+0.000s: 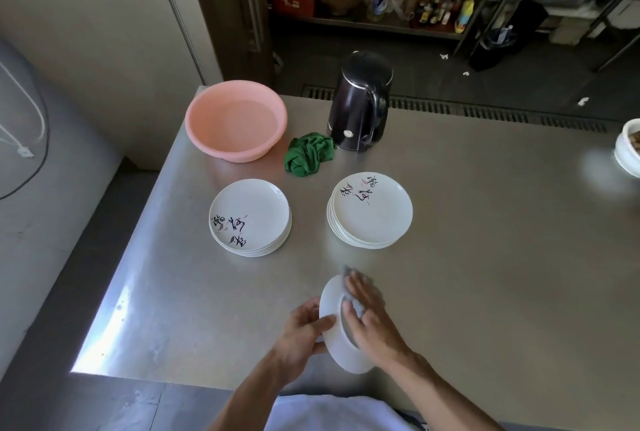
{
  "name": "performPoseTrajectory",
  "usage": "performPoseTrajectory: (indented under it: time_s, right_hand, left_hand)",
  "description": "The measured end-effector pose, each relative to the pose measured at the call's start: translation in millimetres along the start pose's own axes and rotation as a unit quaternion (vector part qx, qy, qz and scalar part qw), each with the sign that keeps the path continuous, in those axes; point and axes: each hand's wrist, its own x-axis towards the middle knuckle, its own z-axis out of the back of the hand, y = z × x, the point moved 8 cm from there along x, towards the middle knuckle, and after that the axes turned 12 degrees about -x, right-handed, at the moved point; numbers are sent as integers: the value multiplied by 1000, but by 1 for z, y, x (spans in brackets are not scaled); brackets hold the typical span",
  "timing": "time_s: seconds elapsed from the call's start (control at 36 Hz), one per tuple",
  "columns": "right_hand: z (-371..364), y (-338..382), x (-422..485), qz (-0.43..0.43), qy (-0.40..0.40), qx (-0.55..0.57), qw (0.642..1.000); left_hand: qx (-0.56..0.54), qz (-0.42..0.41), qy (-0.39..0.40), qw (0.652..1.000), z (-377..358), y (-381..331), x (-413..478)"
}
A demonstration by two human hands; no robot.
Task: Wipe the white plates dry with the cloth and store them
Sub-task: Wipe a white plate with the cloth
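Although brush-style black characters with small pink leaf marks run across the top plates of both stacks, they are too small to read with any certainty, and the round silver badge on the dark kettle (360, 101) is also unreadable. One plain white plate (330, 337) is held nearly on edge above the near part of the steel table (485, 257). The left hand (301, 333) grips its rim, thumb curled over the near face. The right hand (372, 319) presses a grey cloth (356, 307) against the side turned to the right, fingers laid fairly straight over it. Farther off, the left stack (249, 219) and the right stack (370, 212) stand apart on the table. Beyond them a crumpled green rag (308, 153) lies between a pink basin (235, 119) and the kettle, touching the kettle's base. The basin sits at the far left corner, close to the table's edges. The left edge shines with glare. A broad stretch of bare steel runs from the right stack to a white bowl (628, 150) cut off at the right.
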Motion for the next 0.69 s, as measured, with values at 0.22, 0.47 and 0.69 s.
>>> performPoseTrajectory:
  time_s: [0.22, 0.47, 0.69]
  right_hand:
    - [12, 3, 7, 42, -42, -57, 997]
    - [1, 27, 5, 88, 35, 46, 994]
    - [10, -33, 19, -127, 12, -1, 992]
  left_hand:
    - [-12, -40, 10, 999, -11, -1, -3]
    - [10, -27, -2, 1000, -13, -11, 1]
    - [41, -14, 18, 999, -14, -10, -7]
